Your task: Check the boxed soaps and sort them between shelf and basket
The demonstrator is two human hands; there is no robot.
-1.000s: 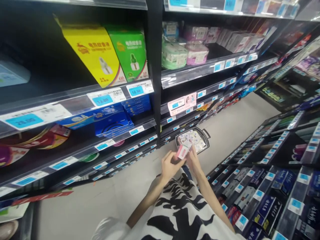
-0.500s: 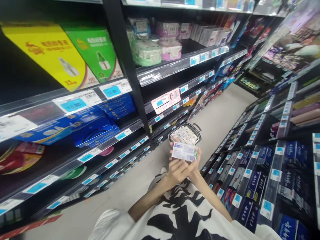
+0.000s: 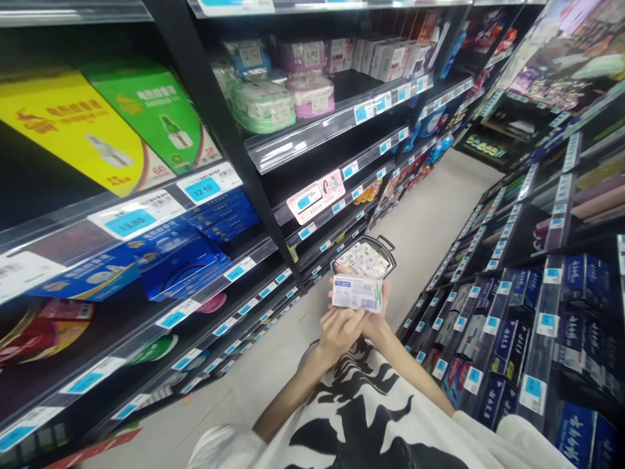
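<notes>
One small white box [image 3: 357,293] on the near side of the basket [image 3: 392,263], printed face up. Right hand [image 3: 377,322] closed around it; left hand [image 3: 340,329] touches its lower edge, cannot tell whether gripping. Packs [image 3: 364,258] lie inside the basket. Left of the basket, shelved: yellow box [image 3: 78,127], green box [image 3: 151,111].

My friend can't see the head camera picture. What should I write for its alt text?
A right hand holds a small white box, the left hand at its lower edge, with a basket of packets beyond. Stocked shop shelves line both sides.
</notes>
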